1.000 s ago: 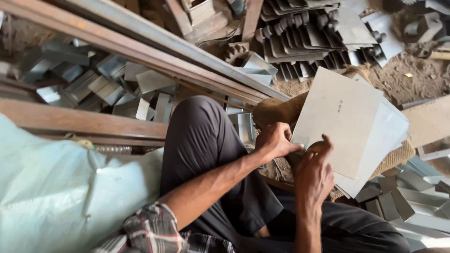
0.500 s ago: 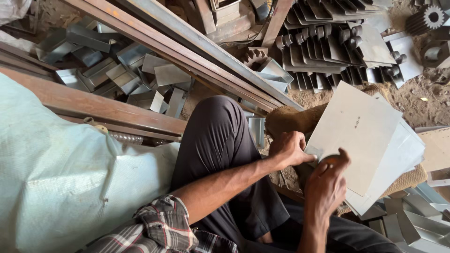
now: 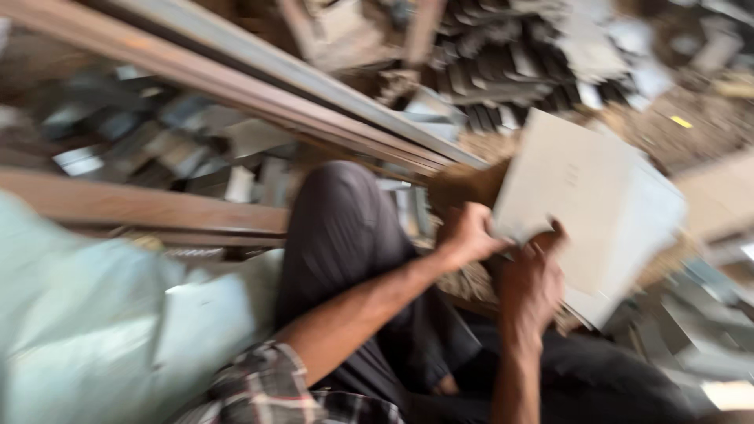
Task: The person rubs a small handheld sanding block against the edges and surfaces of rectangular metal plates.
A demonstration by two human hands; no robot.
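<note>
the view is blurred, so fine detail is lost. i see no real container here; the nearest thing to one is the long gap between the wooden beam (image 3: pixel 149 206) and the metal rail (image 3: pixel 259 86), and in it lie loose bent metal pieces (image 3: pixel 181 149), heaped without order. farther off, at the top, more dark folded metal parts (image 3: pixel 510 71) sit stacked in rows on the ground. my left hand (image 3: pixel 468 233) is at the near left corner of the pale sheet (image 3: pixel 569 184), its fingers (image 3: pixel 491 243) curled together and pinched on that edge. my right hand (image 3: pixel 532 283) is just beside it, below the same corner, thumb up against the sheet's lower edge; its fingers are bent in under the sheet, but the blur keeps me from telling how tightly they close. the sheet is tilted, up in front of my raised knee (image 3: pixel 345 212), and it lies over a stack of like sheets (image 3: pixel 652 228) that shows past its right edge. a pale cloth (image 3: pixel 71 330) covers the lower left.
</note>
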